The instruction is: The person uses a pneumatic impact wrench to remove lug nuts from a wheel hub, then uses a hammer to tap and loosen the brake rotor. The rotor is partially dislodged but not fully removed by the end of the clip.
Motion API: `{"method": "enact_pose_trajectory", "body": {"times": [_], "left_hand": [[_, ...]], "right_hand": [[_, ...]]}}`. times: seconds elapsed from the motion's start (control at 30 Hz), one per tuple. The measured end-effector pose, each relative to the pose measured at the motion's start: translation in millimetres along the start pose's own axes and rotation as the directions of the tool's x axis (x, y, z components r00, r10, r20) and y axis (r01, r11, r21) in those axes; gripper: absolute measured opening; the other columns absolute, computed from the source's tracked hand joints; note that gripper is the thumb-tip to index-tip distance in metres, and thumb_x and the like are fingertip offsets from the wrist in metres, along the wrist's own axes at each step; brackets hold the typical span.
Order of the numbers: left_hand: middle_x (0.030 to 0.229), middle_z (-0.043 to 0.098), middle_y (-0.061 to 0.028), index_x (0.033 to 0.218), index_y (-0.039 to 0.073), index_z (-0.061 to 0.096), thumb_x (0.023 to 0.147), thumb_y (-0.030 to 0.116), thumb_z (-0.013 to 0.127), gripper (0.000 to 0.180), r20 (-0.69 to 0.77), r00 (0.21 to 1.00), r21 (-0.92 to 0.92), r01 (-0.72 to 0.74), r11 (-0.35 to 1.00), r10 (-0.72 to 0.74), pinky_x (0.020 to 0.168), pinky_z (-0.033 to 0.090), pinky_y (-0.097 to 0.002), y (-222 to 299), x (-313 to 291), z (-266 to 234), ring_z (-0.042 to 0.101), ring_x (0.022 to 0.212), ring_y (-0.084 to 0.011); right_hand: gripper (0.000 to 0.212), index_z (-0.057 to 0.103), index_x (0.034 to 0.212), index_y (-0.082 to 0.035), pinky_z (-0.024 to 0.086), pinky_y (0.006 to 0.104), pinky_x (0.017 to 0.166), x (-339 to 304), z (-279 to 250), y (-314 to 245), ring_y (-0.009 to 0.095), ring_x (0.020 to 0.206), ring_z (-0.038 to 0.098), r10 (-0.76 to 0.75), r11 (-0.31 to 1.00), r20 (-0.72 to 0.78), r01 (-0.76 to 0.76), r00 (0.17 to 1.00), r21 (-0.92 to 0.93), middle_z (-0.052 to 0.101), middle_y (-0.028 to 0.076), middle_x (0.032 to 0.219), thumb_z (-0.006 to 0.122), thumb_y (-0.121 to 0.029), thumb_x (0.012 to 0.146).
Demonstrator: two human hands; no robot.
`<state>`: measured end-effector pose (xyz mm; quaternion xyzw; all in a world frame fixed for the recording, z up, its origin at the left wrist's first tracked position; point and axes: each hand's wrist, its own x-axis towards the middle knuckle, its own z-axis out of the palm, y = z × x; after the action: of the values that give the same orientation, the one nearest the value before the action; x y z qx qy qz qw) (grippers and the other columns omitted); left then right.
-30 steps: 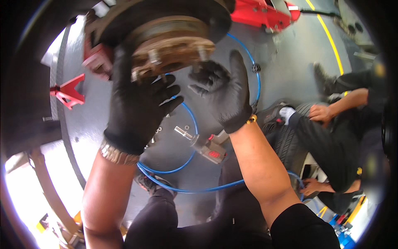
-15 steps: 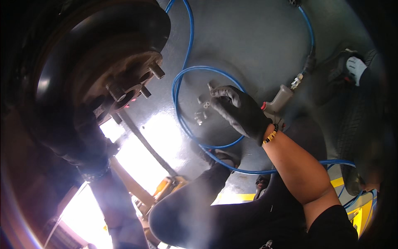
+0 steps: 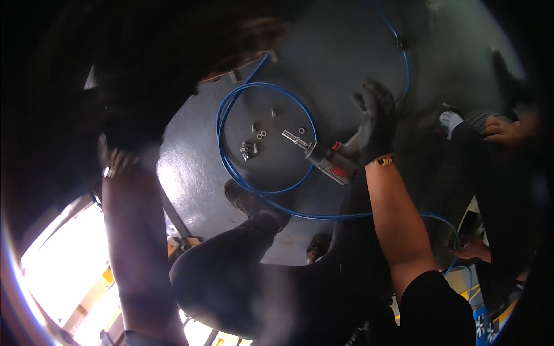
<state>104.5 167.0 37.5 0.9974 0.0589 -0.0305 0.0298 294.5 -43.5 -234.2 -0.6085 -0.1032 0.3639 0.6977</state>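
Note:
My right hand [image 3: 378, 118], in a dark glove, is beside the grip of an impact wrench [image 3: 334, 164] on the floor. Its fingers are bent but stand apart from the thumb, with nothing visible between them. A silver socket [image 3: 295, 139] extends from the wrench's nose, pointing left. Several small metal nuts [image 3: 247, 149] and rings [image 3: 261, 135] lie inside a loop of blue air hose [image 3: 221, 124]. My left hand [image 3: 130, 130] reaches up into deep shadow below the blurred wheel hub [image 3: 236, 60]; its fingers cannot be made out.
At the right, another person's gloved hand [image 3: 450, 122] and bare hand [image 3: 501, 130] are near a tyre [image 3: 482, 119]. A third hand [image 3: 476, 251] is near the hose lower down. My bent knee [image 3: 196, 271] is below the hose loop.
My right hand has moved right and up, away from the nuts to the wrench grip. The view has shifted; the hub is now higher, darker and blurred. The wrench's nose and socket now show.

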Motion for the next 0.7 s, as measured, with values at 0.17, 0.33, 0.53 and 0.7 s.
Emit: {"method": "enact_pose_trajectory", "body": {"times": [0.17,0.33,0.53,0.7], "left_hand": [[0.146,0.047,-0.0223,0.144,0.014,0.052,0.087,0.045,0.071,0.068,-0.388,0.885,0.055,0.301,0.952,-0.258,0.108,0.04,-0.0549,41,-53,-22,0.049,0.127,-0.0461],[0.12,0.067,-0.0206,0.128,0.002,0.062,0.096,0.027,0.067,0.041,-0.734,0.577,-0.08,0.451,0.889,-0.359,0.092,0.055,-0.0436,95,-137,0,0.067,0.106,-0.0336],[0.125,0.067,-0.0192,0.132,0.003,0.063,0.097,0.022,0.068,0.04,-0.027,-0.09,-0.852,0.523,-0.024,-0.996,0.097,0.053,-0.0436,228,-356,170,0.066,0.116,-0.0307],[0.135,0.06,-0.0205,0.134,-0.002,0.06,0.101,0.031,0.063,0.046,0.206,-0.685,-0.763,0.335,-0.553,-0.699,0.108,0.044,-0.0423,466,-462,438,0.057,0.124,-0.0335]], "right_hand": [[0.045,0.059,0.123,-0.007,0.053,0.0488,0.087,-82,-2,16,0.034,0.097,0.068,0.155,0.278,0.79,0.741,0.593,-0.611,0.063,0.018,0.115,0.067,-0.038,0.091],[0.068,0.05,0.141,-0.01,0.05,0.0475,0.097,-116,-77,37,0.04,0.117,0.061,0.505,-0.043,0.666,0.786,0.549,-0.616,0.061,0.022,0.127,0.071,-0.042,0.085],[0.048,0.054,0.132,-0.002,0.047,0.0424,0.1,-71,-52,-16,0.037,0.119,0.058,0.113,-0.041,0.803,0.81,0.585,-0.584,0.06,0.02,0.129,0.069,-0.022,0.091],[0.065,0.046,0.145,0.001,0.038,0.0475,0.112,-62,116,-159,0.039,0.133,0.048,-0.533,-0.16,0.825,0.936,0.186,-0.314,0.053,0.023,0.14,0.069,-0.019,0.088]]}}
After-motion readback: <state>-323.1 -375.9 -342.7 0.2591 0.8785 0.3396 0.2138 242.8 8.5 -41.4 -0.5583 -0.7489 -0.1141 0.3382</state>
